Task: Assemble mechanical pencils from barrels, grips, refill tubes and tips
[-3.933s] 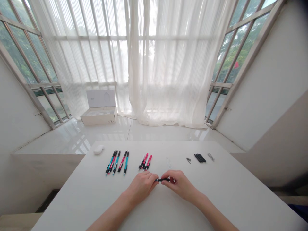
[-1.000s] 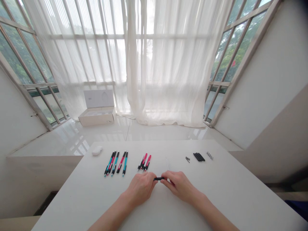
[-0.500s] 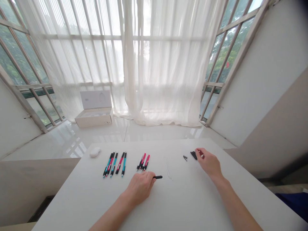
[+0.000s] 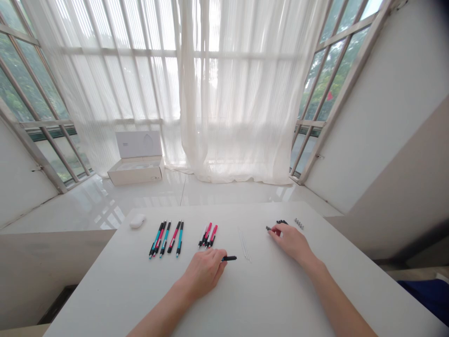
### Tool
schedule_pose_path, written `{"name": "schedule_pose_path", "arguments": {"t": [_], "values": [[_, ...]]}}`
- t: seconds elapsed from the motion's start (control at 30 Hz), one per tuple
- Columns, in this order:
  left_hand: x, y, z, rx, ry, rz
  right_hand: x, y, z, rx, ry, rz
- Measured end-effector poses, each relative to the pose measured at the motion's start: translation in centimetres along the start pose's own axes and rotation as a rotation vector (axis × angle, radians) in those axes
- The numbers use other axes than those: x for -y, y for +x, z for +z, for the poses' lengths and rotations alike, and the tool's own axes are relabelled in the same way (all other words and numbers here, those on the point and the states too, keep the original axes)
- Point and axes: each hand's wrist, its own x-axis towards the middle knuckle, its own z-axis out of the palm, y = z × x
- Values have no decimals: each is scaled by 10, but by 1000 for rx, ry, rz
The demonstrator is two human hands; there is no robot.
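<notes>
My left hand [image 4: 206,272] rests on the white table [image 4: 245,299] with its fingers closed round a pen; the black grip end of the pen [image 4: 229,258] sticks out to the right. My right hand [image 4: 291,241] lies further right, fingertips pinched at some small dark parts [image 4: 268,228], just in front of a pile of black grip sleeves [image 4: 281,222]. What the fingers hold is too small to make out. Thin clear refills [image 4: 243,243] lie between my hands.
A row of teal and pink pens [image 4: 166,238] and a smaller pink group [image 4: 207,235] lie at the left. Small silver pieces [image 4: 299,223] sit at the far right, a white case [image 4: 137,220] at the far left. An open white box [image 4: 136,159] stands by the curtain.
My right hand let go of the pen, reached to the black sleeves at the far right, then drew back left to the small dark parts. My left hand kept the pen.
</notes>
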Motion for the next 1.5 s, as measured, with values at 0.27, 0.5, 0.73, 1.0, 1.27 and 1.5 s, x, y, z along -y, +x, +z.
{"name": "schedule_pose_path", "arguments": {"t": [0.27, 0.5, 0.73, 1.0, 1.27, 1.5], "values": [[0, 0, 0, 13, -6, -5, 4, -1, 3, 23, -40, 17], [-1, 1, -1, -13, -6, -5, 7, -2, 1, 37, -22, -17], [0, 1, -1, -45, -2, 2, 9, -4, 0, 68, 17, -72], [0, 2, 0, -49, 41, 38, 10, -5, -3, 123, 105, -166], [-1, 0, 2, -73, 42, 27, -44, 7, -20, -280, 120, 171], [1, 0, 1, -110, -117, -29, -76, 6, -23, -331, 9, 396]]}}
